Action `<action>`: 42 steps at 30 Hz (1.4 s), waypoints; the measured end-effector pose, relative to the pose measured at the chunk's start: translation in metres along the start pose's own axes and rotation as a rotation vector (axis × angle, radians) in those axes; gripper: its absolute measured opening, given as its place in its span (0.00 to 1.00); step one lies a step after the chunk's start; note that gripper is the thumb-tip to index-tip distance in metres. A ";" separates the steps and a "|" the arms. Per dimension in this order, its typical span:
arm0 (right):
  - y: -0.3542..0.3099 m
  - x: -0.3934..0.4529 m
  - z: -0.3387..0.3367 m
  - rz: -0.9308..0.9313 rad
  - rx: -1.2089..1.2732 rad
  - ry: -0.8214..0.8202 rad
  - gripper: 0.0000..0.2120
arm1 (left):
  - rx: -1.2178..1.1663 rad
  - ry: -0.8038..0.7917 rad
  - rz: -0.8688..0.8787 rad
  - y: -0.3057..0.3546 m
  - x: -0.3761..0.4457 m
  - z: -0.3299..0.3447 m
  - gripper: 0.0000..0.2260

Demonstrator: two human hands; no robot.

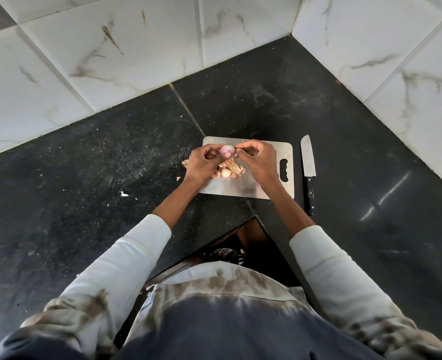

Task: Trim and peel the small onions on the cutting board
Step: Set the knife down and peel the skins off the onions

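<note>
Above the steel cutting board [246,189] I hold a small pink onion [227,150] between both hands. My left hand [204,165] grips it from the left and below. My right hand [259,159] pinches a strip of loose skin at the onion's right side. Under my hands lies a pile of papery onion peels [234,168], with another small onion [225,173] in it. A little more peel shows at the board's left edge, partly hidden by my left hand.
A knife [309,167] with a black handle lies on the black counter just right of the board, blade pointing away from me. White tiled walls meet in a corner behind. Small scraps dot the counter to the left. The counter edge runs just below the board.
</note>
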State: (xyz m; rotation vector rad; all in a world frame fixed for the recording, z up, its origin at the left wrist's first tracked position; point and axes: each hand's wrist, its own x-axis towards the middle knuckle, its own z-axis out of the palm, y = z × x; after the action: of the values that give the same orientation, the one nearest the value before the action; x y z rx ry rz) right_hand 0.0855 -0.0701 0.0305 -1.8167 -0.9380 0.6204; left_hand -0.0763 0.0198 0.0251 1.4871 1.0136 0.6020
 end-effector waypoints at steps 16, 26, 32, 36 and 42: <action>0.001 -0.003 0.000 0.048 0.014 -0.034 0.08 | -0.204 -0.137 -0.126 -0.004 -0.003 0.000 0.13; 0.002 0.004 0.003 0.130 0.026 -0.044 0.10 | -0.459 -0.106 -0.295 0.000 -0.003 0.001 0.10; -0.001 0.005 0.006 0.135 0.051 -0.049 0.09 | -0.520 -0.069 -0.322 0.002 -0.005 0.004 0.13; -0.003 0.006 0.005 0.143 0.057 -0.033 0.08 | -0.616 -0.020 -0.398 0.005 -0.005 0.002 0.13; 0.001 0.007 0.006 0.152 0.063 -0.032 0.07 | -0.689 0.014 -0.459 0.006 -0.003 -0.001 0.15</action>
State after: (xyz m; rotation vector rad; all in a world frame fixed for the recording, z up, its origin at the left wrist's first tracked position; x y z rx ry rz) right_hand 0.0849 -0.0616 0.0267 -1.8373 -0.7976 0.7667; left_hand -0.0770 0.0183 0.0318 0.6209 0.9804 0.5487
